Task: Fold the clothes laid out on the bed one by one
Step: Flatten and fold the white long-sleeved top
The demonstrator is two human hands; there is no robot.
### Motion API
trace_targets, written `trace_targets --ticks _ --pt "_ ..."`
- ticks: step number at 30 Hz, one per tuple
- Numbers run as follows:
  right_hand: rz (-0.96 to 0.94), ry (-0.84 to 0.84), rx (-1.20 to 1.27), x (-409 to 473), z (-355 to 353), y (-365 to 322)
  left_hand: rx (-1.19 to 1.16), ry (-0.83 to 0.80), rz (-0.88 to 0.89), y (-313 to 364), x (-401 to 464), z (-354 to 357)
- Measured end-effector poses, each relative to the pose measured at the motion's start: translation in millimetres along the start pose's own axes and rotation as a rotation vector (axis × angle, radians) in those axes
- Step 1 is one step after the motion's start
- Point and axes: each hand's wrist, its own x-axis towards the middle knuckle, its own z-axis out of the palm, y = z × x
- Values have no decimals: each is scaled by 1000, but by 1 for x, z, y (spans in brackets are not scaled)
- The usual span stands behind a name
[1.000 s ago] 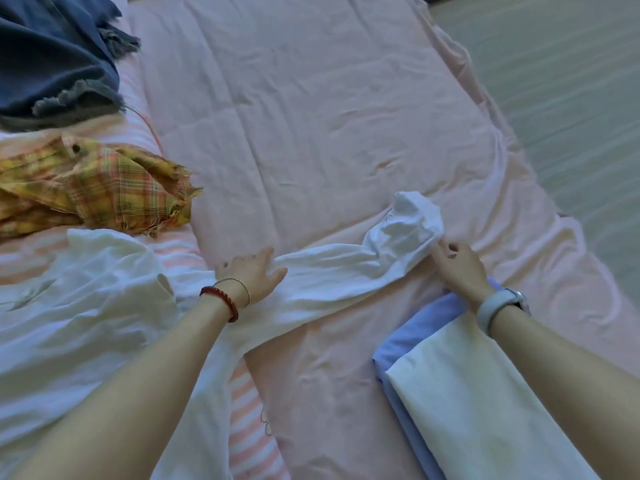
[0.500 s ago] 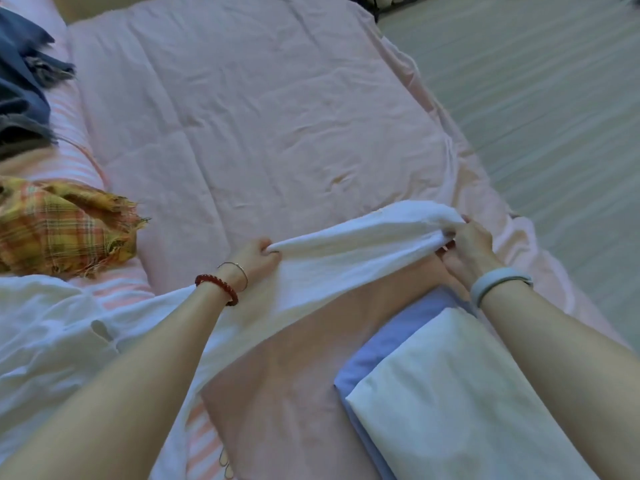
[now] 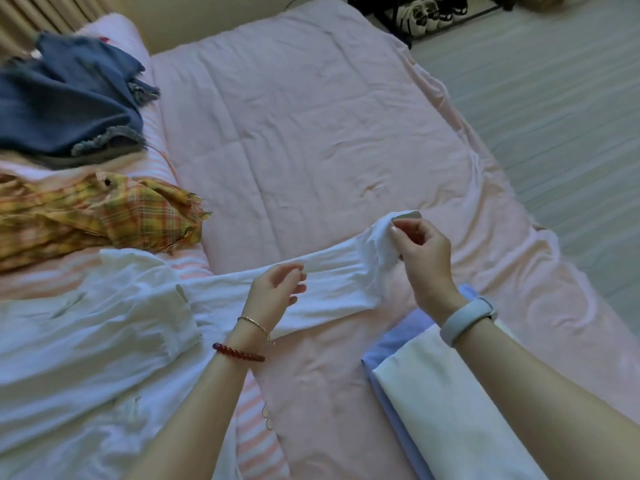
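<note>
With two folded pieces [image 3: 450,410] stacked, my right hand [image 3: 424,258] pinches the white shirt [image 3: 104,341]'s sleeve end, my left hand [image 3: 277,292] hovers loosely open, and the plaid garment [image 3: 104,216] and blue garment [image 3: 69,109] wait unfolded.

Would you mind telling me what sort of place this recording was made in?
Most likely a home bedroom: a bed with a pink cover, loose clothes piled on it, and a shoe rack on the floor beyond.

Left hand [image 3: 277,289]: raised, palm turned right, fingers [image 3: 298,275] loosely curled, holding nothing; bracelets at wrist. Right hand [image 3: 424,252]: raised, thumb and fingers pinching white sleeve cuff [image 3: 382,237]; band on wrist. Both forearms bare, extended forward.
</note>
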Motion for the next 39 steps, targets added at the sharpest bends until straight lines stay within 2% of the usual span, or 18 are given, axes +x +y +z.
trace_targets --ticks 2,5,7,9,12,15,17,20,21,23,26,29,32,34,37,39 --pt "-51 -146 38 -41 34 -12 -301 -36 -126 9 -17 -26" --pt "-17 -347 107 -97 78 -12 -588 -70 -204 8 -34 -70" --pt "82 -521 119 -131 104 -4 -616 -78 -237 -1 -44 -101" --pt "139 -587 86 -160 123 12 -596 -93 -274 -19 -51 -120" --pt "145 -447 -25 -187 142 41 -481 8 -340 -54 -52 -130" --pt "148 -324 -119 -198 149 66 -338 162 -302 -79 -43 -128" --pt "148 -320 -180 -201 147 76 -197 230 -233 -84 -39 -121" --pt "129 -413 -292 -201 142 84 186 318 -176 -79 -40 -109" --pt "114 -448 -333 -201 140 83 237 352 -176 -77 -39 -107" --pt "-33 -472 -441 -202 137 76 151 385 -178 -71 -41 -111" --pt "-335 -539 -685 -202 133 64 -307 284 -90 -57 -56 -129" --pt "-499 -541 -885 -209 142 45 -461 298 34 -37 -74 -164" --pt "-646 -459 -857 -225 167 21 -452 452 157 -21 -89 -221" --pt "-731 -508 -838 -238 187 13 -371 560 201 -25 -99 -269" --pt "-792 -627 -852 -260 214 18 -255 636 152 -57 -115 -347" --pt "-766 -662 -875 -270 228 28 -163 685 97 -87 -122 -394"
